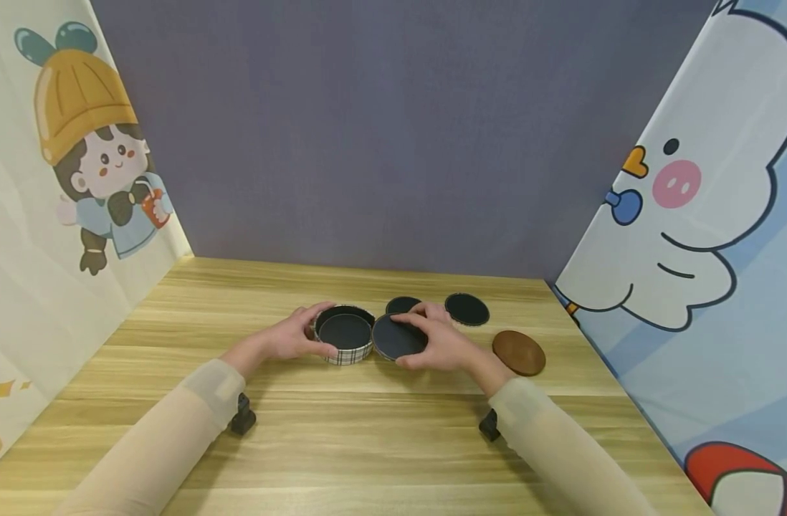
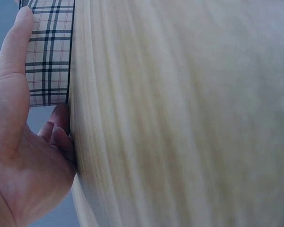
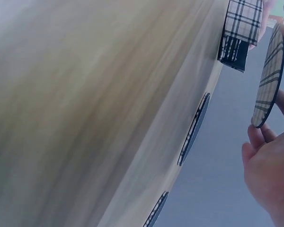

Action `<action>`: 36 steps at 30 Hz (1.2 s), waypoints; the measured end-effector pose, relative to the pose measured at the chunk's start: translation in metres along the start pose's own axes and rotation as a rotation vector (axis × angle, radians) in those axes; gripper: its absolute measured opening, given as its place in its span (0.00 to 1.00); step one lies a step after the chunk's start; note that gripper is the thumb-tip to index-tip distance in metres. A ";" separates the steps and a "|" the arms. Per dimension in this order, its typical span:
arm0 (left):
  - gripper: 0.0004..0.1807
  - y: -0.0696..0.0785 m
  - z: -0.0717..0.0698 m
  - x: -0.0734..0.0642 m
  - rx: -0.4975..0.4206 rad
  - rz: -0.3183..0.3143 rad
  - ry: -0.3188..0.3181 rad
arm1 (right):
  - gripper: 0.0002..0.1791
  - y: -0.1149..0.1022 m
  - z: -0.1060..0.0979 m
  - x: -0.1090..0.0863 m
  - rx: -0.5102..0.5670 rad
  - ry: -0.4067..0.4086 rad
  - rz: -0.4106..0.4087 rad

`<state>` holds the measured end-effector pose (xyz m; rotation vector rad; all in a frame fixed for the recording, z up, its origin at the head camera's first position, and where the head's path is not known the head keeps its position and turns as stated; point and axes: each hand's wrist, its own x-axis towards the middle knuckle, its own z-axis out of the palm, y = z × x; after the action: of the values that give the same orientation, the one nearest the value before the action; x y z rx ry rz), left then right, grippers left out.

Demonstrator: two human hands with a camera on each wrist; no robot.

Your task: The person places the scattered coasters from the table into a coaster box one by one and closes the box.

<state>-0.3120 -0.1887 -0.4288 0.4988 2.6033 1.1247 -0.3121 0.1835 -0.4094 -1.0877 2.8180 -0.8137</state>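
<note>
Two hands are loaded: our left hand [image 1: 290,338] curls round the wall of the round plaid holder [image 1: 351,355], thumb on the near side, fingers toward the far side. Holder sits on the table [image 1: 342,444], mouth up; gripping from the side probably steadies it and leaves the top uncovered. We can't tell whether anything lies flat inside, dark on dark. Our right hand [image 1: 446,345] pinches a dark disc [image 1: 396,338] by its rim, thumb near, fingers far, dark face up; the right wrist view shows plaid underneath and daylight between disc and table. Edge hold makes sense for something that thin: both faces stay mostly free. Disc is right beside the holder; we can't confirm whether rims touch. Further out, a second dark disc [image 1: 403,304] lies behind the held one, partly hidden, and a third dark disc [image 1: 467,309] lies to its right. Brown disc [image 1: 519,352] lies flat beyond our right wrist, apart from the dark ones. Spread like that, each rim looks easy to reach. Past the table, grey backdrop [image 1: 393,129] behind, cartoon panels either side.
</note>
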 end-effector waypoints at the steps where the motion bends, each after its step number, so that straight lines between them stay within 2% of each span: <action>1: 0.63 0.000 0.000 0.000 -0.001 -0.001 -0.001 | 0.45 -0.001 0.001 0.002 0.006 -0.003 0.002; 9: 0.63 0.001 0.000 0.000 0.011 0.000 -0.004 | 0.46 -0.008 0.005 0.016 0.024 -0.030 0.052; 20: 0.61 0.003 -0.002 0.000 -0.012 -0.014 -0.028 | 0.47 -0.015 0.015 0.038 0.009 -0.041 0.051; 36: 0.61 0.003 -0.005 -0.001 0.002 -0.002 -0.040 | 0.46 -0.041 0.030 0.065 0.018 -0.084 0.084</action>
<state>-0.3123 -0.1902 -0.4233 0.5142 2.5704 1.0995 -0.3294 0.1029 -0.4052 -0.9693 2.7605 -0.7669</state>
